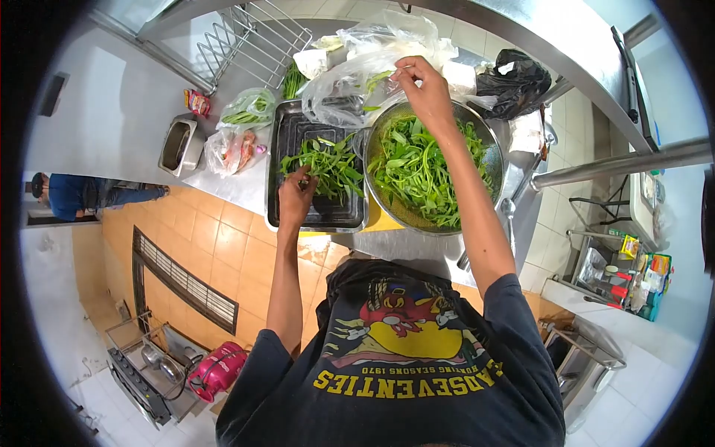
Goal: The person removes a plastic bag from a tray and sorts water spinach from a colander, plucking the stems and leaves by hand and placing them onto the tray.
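Observation:
My left hand (pixel 298 195) is closed on leafy green stems (pixel 331 170) at the left side of a pile, which lies in a black rectangular tray (pixel 281 130). My right hand (pixel 426 91) is raised over the far rim of a round mesh colander (pixel 389 208). Its fingers are pinched together in front of a clear plastic bag (pixel 328 100); whether they grip the bag or a small piece of green cannot be told. More leafy greens (pixel 424 167) fill the colander. A few green bits show in and below the bag.
Left of the tray are a bag of green vegetables (pixel 249 108), a bag with reddish contents (pixel 234 151) and a steel container (pixel 181 145). A wire rack (pixel 253 45) and a black plastic bag (pixel 518 82) stand farther back. A metal shelf (pixel 551 37) overhangs the far right. Another person (pixel 82 195) is at far left.

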{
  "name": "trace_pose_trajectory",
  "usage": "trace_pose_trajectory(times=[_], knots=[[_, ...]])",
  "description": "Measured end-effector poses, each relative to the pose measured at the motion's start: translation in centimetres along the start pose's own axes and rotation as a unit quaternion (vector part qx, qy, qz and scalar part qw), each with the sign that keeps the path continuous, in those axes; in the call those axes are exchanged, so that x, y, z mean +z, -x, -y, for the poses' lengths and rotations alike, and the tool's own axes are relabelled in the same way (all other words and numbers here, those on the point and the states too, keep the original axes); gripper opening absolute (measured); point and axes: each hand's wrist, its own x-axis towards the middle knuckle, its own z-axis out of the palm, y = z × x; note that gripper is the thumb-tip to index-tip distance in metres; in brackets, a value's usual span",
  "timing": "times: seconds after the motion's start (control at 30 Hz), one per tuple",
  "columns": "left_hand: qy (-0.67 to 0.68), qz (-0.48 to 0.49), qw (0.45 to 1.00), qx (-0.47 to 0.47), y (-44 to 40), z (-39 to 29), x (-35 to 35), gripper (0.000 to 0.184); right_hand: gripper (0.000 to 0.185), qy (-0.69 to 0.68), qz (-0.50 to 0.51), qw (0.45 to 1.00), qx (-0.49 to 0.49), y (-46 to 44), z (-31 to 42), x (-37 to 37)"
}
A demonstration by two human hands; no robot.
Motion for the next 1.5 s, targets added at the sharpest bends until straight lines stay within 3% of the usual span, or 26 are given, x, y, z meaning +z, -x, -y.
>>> trace_pose_trajectory(times=[0.17,0.27,0.3,0.53,0.63,0.77,0.97,1.17,1.37,1.5], knots=[[-0.005,-0.051,0.996,0.068,-0.3,0.8,1.1,0.035,0.032,0.112,0.036,0.993,0.001,1.3,-1.9,-0.5],[-0.008,-0.075,0.995,0.069,-0.5,-1.3,0.8,0.029,0.029,0.094,0.05,0.994,0.018,3.0,-0.1,-2.2],[-0.014,-0.087,0.99,0.113,-0.9,-1.5,1.1,0.025,0.029,0.084,0.051,0.995,0.024,3.5,0.4,-2.8],[-0.241,-0.092,0.956,0.141,-3.6,-3.4,4.0,0.024,0.025,0.032,0.063,0.995,0.066,7.1,2.8,-5.8],[-0.22,-0.077,0.968,0.094,-4.9,-3.3,3.9,0.027,0.024,0.015,0.055,0.995,0.085,8.3,3.3,-7.0],[0.044,-0.045,0.997,0.047,-5.5,-2.0,2.4,0.03,0.023,0.007,0.044,0.994,0.099,9.5,3.1,-8.2],[0.302,0.056,0.952,-0.007,-4.5,-2.5,0.1,0.034,0.021,0.017,0.019,0.994,0.104,10.7,3.1,-9.1],[0.336,0.101,0.936,-0.036,-4.1,-4.6,-2.2,0.032,0.021,0.044,-0.007,0.995,0.091,11.2,3.5,-10.0],[0.378,0.039,0.923,0.064,-4.5,-6.0,-1.7,0.025,0.02,0.045,-0.021,0.995,0.091,12.0,3.4,-10.5],[0.204,-0.025,0.967,0.152,-5.5,-6.3,-1.3,0.022,0.021,0.042,-0.025,0.993,0.106,12.5,3.7,-10.8]])
